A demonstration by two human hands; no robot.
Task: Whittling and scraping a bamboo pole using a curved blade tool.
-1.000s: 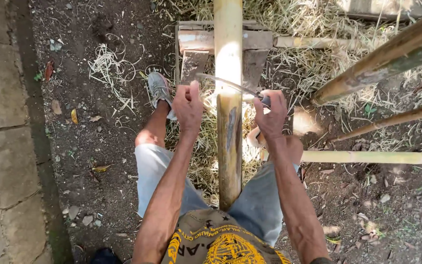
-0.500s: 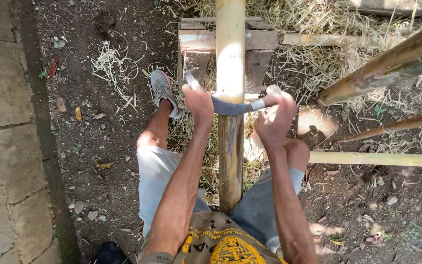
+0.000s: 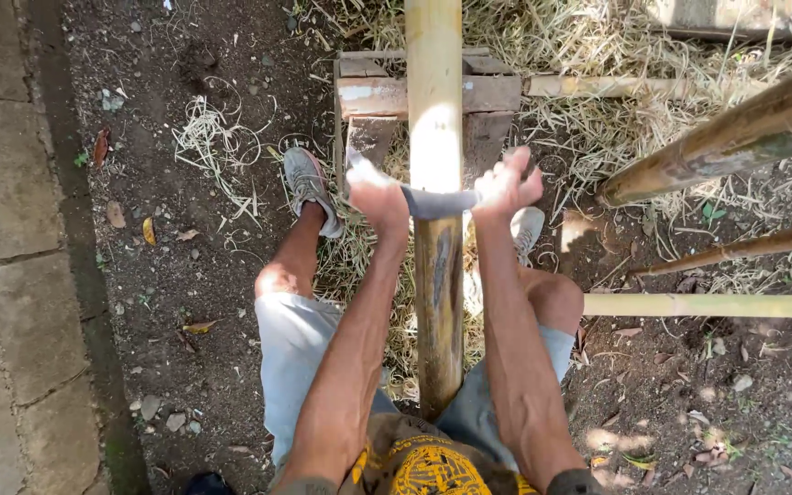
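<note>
Both grips clasp a blade (image 3: 437, 200) over dirt ground (image 3: 185, 275).

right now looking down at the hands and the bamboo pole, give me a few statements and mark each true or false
1. Both hands grip a curved blade laid across the bamboo pole. True: left hand and right hand hold the ends of the blade.
2. The pole rests on a wooden frame at its far end. True.
3. The person is barefoot. False: a grey shoe is on the left foot.
4. The ground is bare concrete throughout. False: it is soil with dry straw, and paving only at the left.
5. Other bamboo poles lie to the person's right. True.
</note>
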